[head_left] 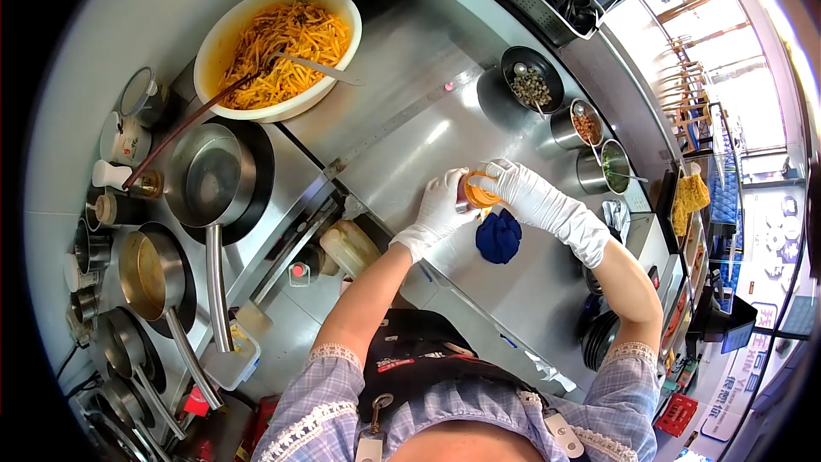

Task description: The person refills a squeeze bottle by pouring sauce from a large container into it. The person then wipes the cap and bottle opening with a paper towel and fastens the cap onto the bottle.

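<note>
Both of my hands wear white gloves and meet over the steel counter (402, 145). My left hand (438, 210) is wrapped around the body of a small jar (463, 204), most of which its fingers hide. My right hand (516, 186) grips the jar's orange lid (481, 192) from the other side. Whether the lid is loose or tight cannot be seen. A crumpled dark blue cloth (499, 237) lies on the counter just below the jar, apart from my fingers.
At upper left a large white bowl (345, 60) holds yellow shreds, chopsticks (188, 127) and a fork-like utensil. Saucepans (210, 173) with long handles line the stove at left. Toward the right stand a black bowl (511, 58) and steel pots (562, 130) of chopped toppings.
</note>
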Action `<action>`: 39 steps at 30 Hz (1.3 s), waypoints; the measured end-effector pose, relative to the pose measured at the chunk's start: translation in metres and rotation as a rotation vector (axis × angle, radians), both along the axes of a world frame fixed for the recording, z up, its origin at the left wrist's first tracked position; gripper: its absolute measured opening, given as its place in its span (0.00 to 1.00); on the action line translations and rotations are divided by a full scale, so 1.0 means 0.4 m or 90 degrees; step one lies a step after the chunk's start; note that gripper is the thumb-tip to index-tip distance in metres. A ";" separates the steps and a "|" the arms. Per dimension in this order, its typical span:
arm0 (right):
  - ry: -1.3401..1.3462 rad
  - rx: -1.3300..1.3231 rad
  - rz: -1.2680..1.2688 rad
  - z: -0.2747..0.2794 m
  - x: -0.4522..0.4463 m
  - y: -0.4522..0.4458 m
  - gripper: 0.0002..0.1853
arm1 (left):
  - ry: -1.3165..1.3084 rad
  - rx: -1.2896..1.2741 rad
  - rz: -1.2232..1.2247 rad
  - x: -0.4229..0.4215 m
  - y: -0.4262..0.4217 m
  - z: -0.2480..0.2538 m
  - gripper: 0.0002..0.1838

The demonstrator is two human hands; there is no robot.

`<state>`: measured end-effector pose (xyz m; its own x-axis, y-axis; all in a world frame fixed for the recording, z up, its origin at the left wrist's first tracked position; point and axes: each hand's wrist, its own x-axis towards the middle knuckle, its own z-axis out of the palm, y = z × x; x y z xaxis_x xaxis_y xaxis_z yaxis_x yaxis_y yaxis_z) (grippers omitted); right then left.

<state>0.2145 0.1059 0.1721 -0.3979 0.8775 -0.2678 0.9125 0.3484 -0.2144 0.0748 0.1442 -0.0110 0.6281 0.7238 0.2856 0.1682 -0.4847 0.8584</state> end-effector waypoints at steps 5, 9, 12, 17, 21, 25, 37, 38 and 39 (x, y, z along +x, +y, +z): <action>-0.115 -0.045 -0.057 0.029 -0.024 0.015 0.23 | 0.000 -0.003 0.003 0.000 -0.002 0.001 0.40; -0.288 -0.191 -0.311 0.038 -0.063 0.051 0.28 | -0.011 0.018 0.005 0.007 0.000 -0.009 0.40; -0.101 -0.020 -0.188 0.047 -0.026 0.025 0.25 | -0.010 0.010 0.003 0.000 0.000 0.004 0.40; 0.073 -0.065 -0.232 0.004 0.005 0.001 0.24 | -0.004 -0.004 0.000 -0.002 -0.003 0.012 0.40; -0.171 -0.284 -0.440 0.056 -0.003 0.051 0.27 | -0.005 0.002 0.001 -0.002 -0.002 0.011 0.40; 0.052 0.070 -0.040 0.032 0.025 -0.004 0.29 | 0.007 -0.008 0.010 -0.004 -0.007 0.017 0.39; 0.028 0.200 0.044 0.004 0.025 0.005 0.26 | 0.011 -0.018 0.012 -0.004 -0.011 0.024 0.38; 0.042 0.154 0.021 0.000 0.017 0.005 0.26 | -0.003 -0.028 0.006 -0.003 -0.011 0.024 0.38; -0.046 0.024 -0.146 -0.006 0.006 0.009 0.27 | -0.018 -0.037 -0.001 -0.001 -0.011 0.025 0.38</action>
<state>0.2170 0.1094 0.1698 -0.1675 0.9526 -0.2541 0.9813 0.1363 -0.1359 0.0742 0.1399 -0.0009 0.6214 0.7387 0.2612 0.1426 -0.4345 0.8893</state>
